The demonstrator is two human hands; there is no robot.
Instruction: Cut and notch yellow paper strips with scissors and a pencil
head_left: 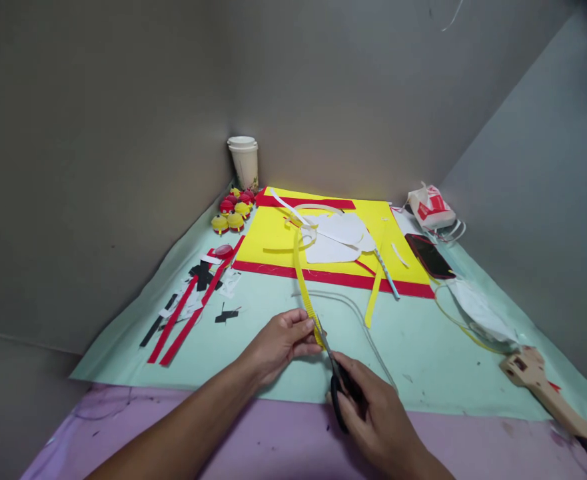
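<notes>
My left hand [289, 340] pinches the lower end of a long yellow strip [300, 273], whose edge shows fine cuts near my fingers. The strip rises and curves back over the yellow sheet [268, 233]. My right hand [368, 407] is closed around the black handles of a pair of scissors [340, 387]. The scissor blades point up and left and meet the strip beside my left fingertips. White paper pieces [330, 243] lie on the sheet, which has red bands along its front and back edges. Another yellow strip [374, 297] hangs over its front edge.
Red strips [188, 327] and black scraps lie at the left. Behind them are several red and yellow balls [228, 213] and a lidded paper cup [244, 163]. At the right are a phone [429, 255], a crumpled bag [430, 208] and a tan glue gun [543, 387] with a cord.
</notes>
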